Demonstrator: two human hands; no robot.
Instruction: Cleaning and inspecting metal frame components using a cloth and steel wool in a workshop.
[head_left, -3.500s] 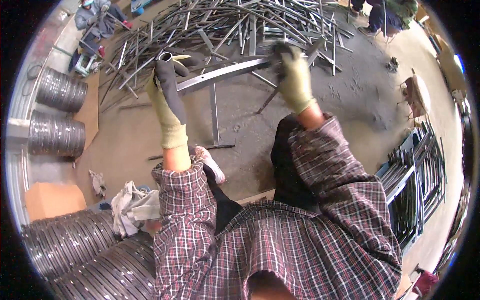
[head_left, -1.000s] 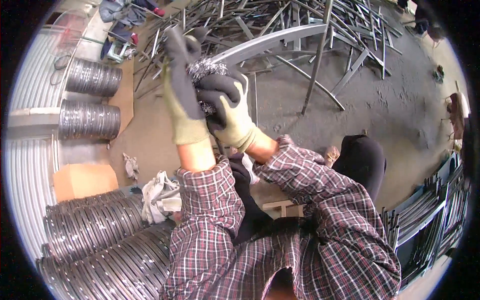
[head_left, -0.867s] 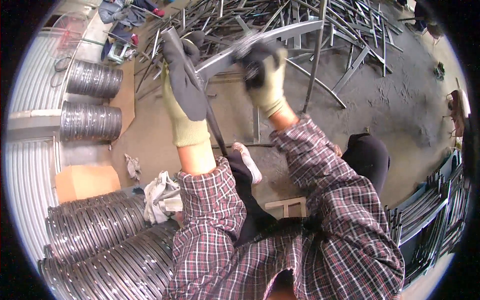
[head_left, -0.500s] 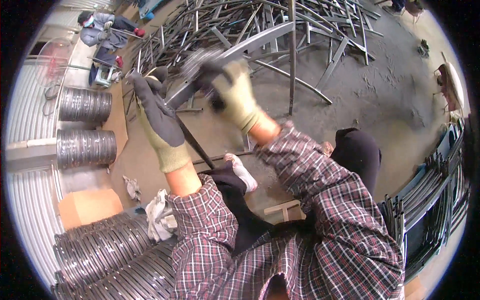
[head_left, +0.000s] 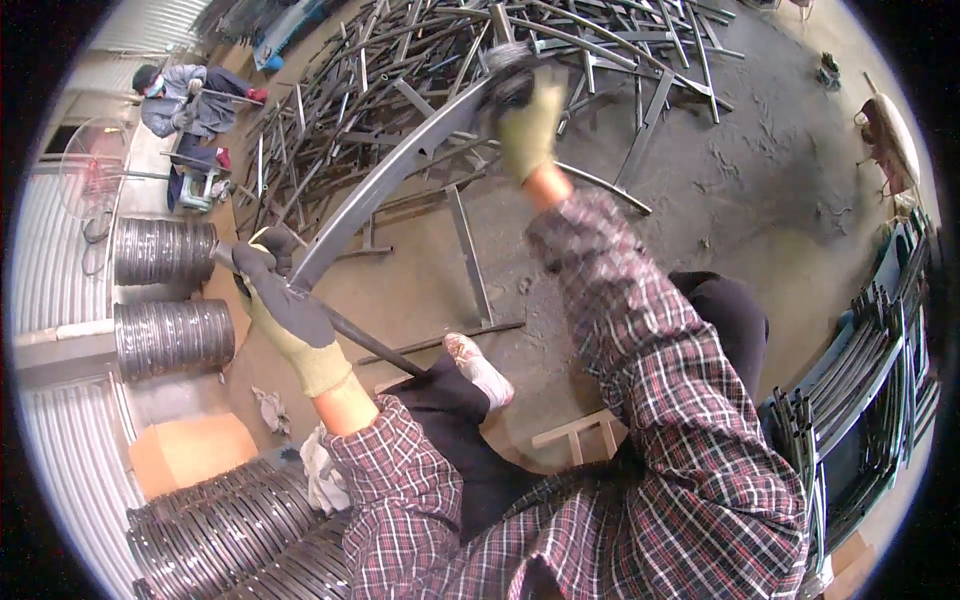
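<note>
A dark metal frame slants up and away in front of me: a curved flat bar (head_left: 385, 185) with a round tube (head_left: 365, 343) across its near end and another upright piece at its far end. My left hand (head_left: 283, 295), in a yellow-green glove with a dark palm, is closed round the near tube where it meets the bar. My right hand (head_left: 528, 125), gloved alike and blurred by motion, is at the bar's far end. Its fingers look closed over a grey, fuzzy-edged thing (head_left: 508, 55) lying against the metal; I cannot make out its kind.
A large heap of metal pieces (head_left: 430, 50) covers the floor ahead. Bundled dark rods (head_left: 165, 250) stand at left, with more bundles (head_left: 220, 520) near my left elbow. Stacked frames (head_left: 860, 390) line the right. A person (head_left: 190, 105) sits far left beside a fan (head_left: 97, 165).
My right hand has moved up along the bar, away from my left hand, to its far end. My left hand and the frame's near end have shifted left and slightly down.
</note>
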